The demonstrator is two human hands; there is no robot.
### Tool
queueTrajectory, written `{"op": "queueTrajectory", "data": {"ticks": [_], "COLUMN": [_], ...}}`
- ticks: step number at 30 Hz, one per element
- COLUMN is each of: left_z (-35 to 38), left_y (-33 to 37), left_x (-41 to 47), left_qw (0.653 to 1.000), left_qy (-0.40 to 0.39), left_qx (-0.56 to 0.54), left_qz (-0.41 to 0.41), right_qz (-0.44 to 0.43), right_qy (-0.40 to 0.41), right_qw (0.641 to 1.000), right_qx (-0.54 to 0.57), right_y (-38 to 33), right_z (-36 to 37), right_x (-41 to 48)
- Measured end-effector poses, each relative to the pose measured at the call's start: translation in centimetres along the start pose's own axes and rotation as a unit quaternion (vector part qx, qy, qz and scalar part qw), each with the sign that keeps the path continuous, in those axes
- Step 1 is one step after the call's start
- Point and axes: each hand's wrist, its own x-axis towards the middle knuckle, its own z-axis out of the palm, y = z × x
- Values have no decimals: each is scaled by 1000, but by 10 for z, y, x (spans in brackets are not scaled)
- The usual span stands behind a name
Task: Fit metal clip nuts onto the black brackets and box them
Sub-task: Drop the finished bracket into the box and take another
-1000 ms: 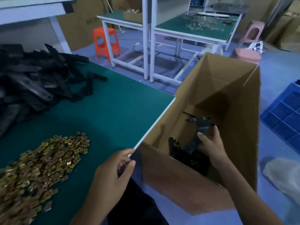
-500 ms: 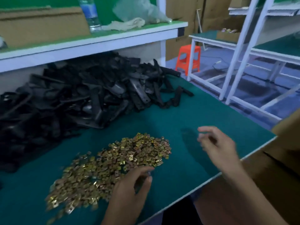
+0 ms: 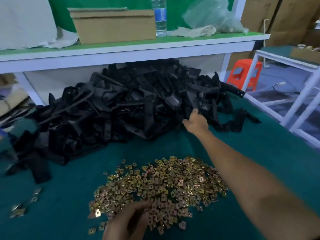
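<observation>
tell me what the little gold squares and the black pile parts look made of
Gold squares: likely thin stamped metal with a yellowish plated finish; they glint. Black parts: dull matte black with faint highlights, possibly moulded plastic or coated metal; the look leaves it open.

A green-topped bench (image 3: 259,153) sits under a white-edged shelf (image 3: 138,51) backed in green, which carries a cardboard box (image 3: 114,25), a water bottle (image 3: 161,16) and a clear plastic bag (image 3: 211,14). To the right, an orange stool (image 3: 245,73) stands on a bluish floor (image 3: 277,78) beside a white-framed table (image 3: 284,59), with brown cartons (image 3: 277,18) stacked behind.
</observation>
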Motion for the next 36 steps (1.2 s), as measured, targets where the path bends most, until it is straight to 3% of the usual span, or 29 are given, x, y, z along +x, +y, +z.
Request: {"op": "queueTrajectory", "data": {"ticks": [5,9,13,16,18,25,29,32,36], "left_z": [-2,2,5,7,9,8,2,-2,-8], "left_y": [-10,-5,-2,0,5,-2,-12,-18,-24], "left_x": [7,10,12,13,14,17,35,57,90], "left_qw": [999,998,996,996,996,998,999,996,993], "left_qy": [-18,-20,-44,-45,-45,-20,-8,26,40], "left_qx": [-5,-41,-68,-63,-59,-31,6,56,107], "left_qz": [34,37,33,39,41,53,45,67,23], "right_qz": [-7,-59,-42,-35,-32,-120,-99,-90,-19], "right_qy": [-1,-9,-26,-75,-97,-83,-83,-133,-205], "right_qw": [1000,976,865,781,787,886,909,889,834], "right_qx": [19,210,499,619,608,441,395,428,512], "right_y": [-5,13,24,27,24,40,57,69,77], "right_z": [-10,-26,-37,-41,-44,-48,-39,-33,-23], "right_x": [-12,-48,-90,-117,-130,-176,-201,-219,-246]}}
